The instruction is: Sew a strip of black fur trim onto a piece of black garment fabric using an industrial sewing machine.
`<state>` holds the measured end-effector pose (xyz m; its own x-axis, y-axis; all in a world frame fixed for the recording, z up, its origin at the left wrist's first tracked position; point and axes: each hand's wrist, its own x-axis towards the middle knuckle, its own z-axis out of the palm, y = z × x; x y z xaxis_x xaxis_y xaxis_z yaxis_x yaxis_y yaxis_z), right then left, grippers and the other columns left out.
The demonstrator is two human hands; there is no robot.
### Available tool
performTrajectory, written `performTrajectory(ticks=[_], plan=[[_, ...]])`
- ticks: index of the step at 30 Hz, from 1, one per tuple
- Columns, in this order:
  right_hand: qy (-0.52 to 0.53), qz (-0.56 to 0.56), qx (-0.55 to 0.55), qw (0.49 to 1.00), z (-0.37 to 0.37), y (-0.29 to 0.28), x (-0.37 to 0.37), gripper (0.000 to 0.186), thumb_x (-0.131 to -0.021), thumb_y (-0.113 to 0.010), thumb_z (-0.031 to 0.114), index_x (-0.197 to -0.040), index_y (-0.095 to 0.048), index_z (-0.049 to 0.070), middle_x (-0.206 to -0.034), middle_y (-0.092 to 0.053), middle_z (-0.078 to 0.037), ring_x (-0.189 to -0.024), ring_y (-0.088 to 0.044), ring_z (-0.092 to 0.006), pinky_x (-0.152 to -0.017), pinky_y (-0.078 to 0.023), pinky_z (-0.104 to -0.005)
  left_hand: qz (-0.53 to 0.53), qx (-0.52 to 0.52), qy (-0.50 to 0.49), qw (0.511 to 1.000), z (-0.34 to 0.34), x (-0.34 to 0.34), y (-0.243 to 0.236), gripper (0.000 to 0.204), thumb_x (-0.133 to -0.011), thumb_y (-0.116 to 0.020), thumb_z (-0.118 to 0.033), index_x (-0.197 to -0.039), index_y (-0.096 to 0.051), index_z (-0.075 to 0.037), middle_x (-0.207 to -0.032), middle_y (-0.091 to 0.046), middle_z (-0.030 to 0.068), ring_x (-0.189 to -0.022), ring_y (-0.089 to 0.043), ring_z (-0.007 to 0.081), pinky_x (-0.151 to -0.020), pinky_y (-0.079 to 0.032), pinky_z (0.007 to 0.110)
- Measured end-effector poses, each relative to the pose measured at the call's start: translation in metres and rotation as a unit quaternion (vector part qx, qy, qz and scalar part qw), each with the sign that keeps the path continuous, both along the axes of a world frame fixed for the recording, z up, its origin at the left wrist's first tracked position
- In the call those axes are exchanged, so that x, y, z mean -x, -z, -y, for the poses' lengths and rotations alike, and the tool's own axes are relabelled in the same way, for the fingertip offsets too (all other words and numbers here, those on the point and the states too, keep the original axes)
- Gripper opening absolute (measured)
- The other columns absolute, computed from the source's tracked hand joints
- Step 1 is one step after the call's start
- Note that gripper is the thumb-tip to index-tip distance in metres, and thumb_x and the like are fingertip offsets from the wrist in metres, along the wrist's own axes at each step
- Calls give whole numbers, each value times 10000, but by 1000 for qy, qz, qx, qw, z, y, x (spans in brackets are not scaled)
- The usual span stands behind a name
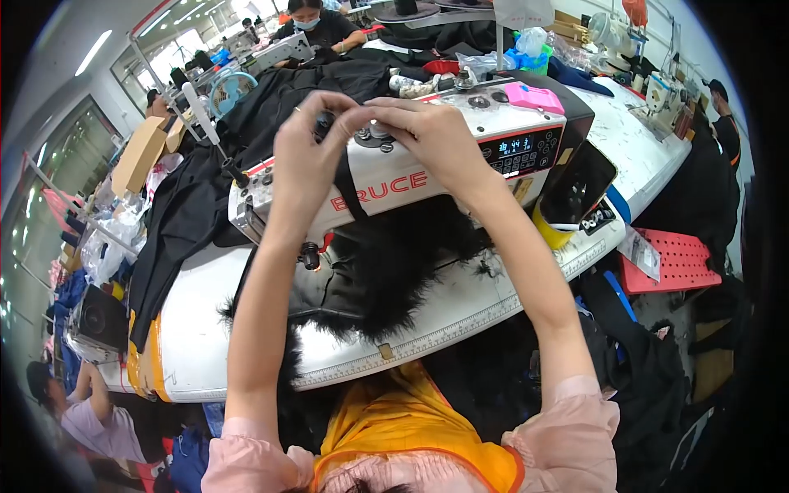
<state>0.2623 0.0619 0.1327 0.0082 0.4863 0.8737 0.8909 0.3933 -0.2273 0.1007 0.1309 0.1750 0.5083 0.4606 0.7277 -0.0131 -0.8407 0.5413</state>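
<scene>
My left hand and my right hand meet above a white sewing machine, fingertips pinched close together beside metal knobs on its top. What they hold is too small or hidden to make out. A black band hangs down the machine's front just below my fingers. Black fur-trimmed fabric lies beneath the machine on the white table. A lit control panel is on the machine's right part, with a pink object on top.
A phone stands in a yellow holder at the right, near a red perforated board. Black cloth and cardboard lie left. Co-workers are at the back, lower left and far right.
</scene>
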Motion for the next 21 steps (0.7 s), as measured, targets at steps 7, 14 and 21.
performTrajectory(ticks=[7,14,21], plan=[[170,231,72,955,52,-3,8,546,-846,-621,315,-1332,-479,112,-1336,-519,-111,-1204,-511,-276,-954,-441,-407,-84,-139,-23,986,35,24,13,232,-771,-731,-115,-934,-588,-32,-779,-590,83,-700,-581,222,-643,-464,296],[-30,68,110,991,135,75,111,527,-693,-763,102,-1192,-614,176,-1065,-628,-70,-800,-649,-234,-661,-540,-339,-118,75,121,983,89,99,115,314,-756,-764,-190,-979,-609,-34,-884,-639,105,-808,-631,241,-719,-495,320],[-124,-348,250,895,152,106,135,87,-829,-634,18,-913,-641,40,-821,-630,-51,-717,-589,-120,-634,-457,-239,83,608,266,744,121,105,168,288,-984,-480,-258,-1162,-531,-37,-1053,-580,28,-978,-558,128,-829,-461,263]])
